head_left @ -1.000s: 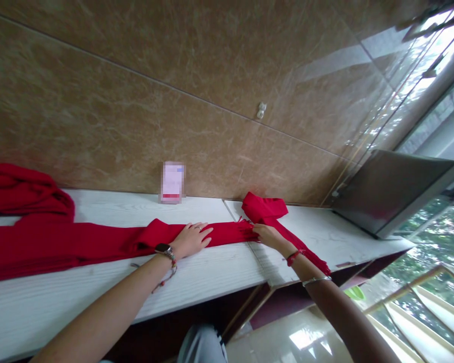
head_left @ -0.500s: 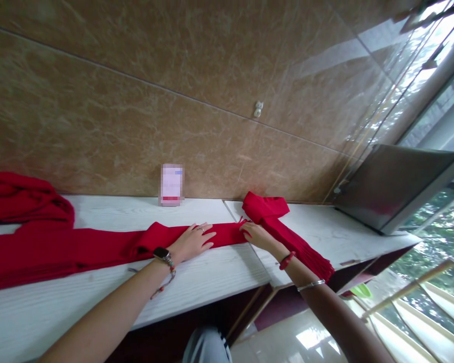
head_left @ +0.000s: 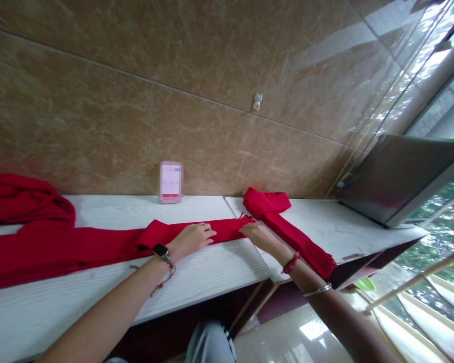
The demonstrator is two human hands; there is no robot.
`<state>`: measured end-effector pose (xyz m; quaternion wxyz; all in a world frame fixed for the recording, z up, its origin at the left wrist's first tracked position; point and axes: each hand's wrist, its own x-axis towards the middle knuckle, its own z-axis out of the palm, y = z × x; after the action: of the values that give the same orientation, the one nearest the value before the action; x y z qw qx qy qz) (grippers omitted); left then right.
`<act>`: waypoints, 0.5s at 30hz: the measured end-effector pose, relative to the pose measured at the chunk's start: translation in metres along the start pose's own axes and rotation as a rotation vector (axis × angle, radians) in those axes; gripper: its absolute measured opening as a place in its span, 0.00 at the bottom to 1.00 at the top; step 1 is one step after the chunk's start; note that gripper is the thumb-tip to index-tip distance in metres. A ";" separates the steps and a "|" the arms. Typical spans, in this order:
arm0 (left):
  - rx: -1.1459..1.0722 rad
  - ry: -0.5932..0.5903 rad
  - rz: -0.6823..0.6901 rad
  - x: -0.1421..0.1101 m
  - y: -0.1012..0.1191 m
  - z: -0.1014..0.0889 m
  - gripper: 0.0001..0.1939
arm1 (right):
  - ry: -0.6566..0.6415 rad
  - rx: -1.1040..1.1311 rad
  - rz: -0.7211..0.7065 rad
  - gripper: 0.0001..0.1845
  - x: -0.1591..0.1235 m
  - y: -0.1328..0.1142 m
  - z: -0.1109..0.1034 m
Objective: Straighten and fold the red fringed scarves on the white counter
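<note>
A long red scarf (head_left: 109, 243) lies along the white countertop, running from the left edge to its fringed end near the middle. My left hand (head_left: 192, 241), with a watch at its wrist, is on this scarf, its fingers drawn in and gripping the cloth. At the fringed end, my right hand (head_left: 259, 236) is closed on the scarf, its fingertips bent over the edge. Just beyond it lies another red fringed piece (head_left: 293, 237), folded at the back, with its fringe toward the counter's front edge. Whether the two pieces join is hidden.
A bunched red cloth (head_left: 26, 201) rests at the back left. A pale, blurred-out upright device or card (head_left: 171, 182) leans on the brown tiled wall (head_left: 136, 116). At the right end of the white countertop (head_left: 196, 272) stands a grey metallic box (head_left: 386, 176). Open shelves lie below.
My left hand has gone from lying flat with spread fingers to curled fingers on the scarf. My right hand has shifted slightly left along the fringed end. The camera view has moved slightly.
</note>
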<state>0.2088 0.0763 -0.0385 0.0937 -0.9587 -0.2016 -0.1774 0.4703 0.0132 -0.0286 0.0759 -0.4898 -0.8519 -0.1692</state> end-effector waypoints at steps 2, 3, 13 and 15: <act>-0.006 0.001 0.000 0.000 0.000 0.000 0.11 | -0.034 -0.021 -0.001 0.12 0.001 0.000 -0.001; -0.012 -0.001 0.001 -0.001 0.000 0.000 0.11 | -0.048 -0.039 -0.003 0.12 0.002 -0.001 -0.002; -0.024 -0.054 -0.012 -0.001 0.005 -0.014 0.13 | -0.057 -0.181 -0.092 0.08 0.011 -0.012 0.001; -0.029 -0.056 -0.021 -0.001 0.005 -0.015 0.13 | -0.041 -0.194 -0.106 0.08 0.012 -0.012 0.001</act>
<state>0.2055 0.0675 -0.0260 0.0723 -0.9624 -0.2116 -0.1543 0.4541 0.0184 -0.0287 0.0015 -0.4527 -0.8575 -0.2446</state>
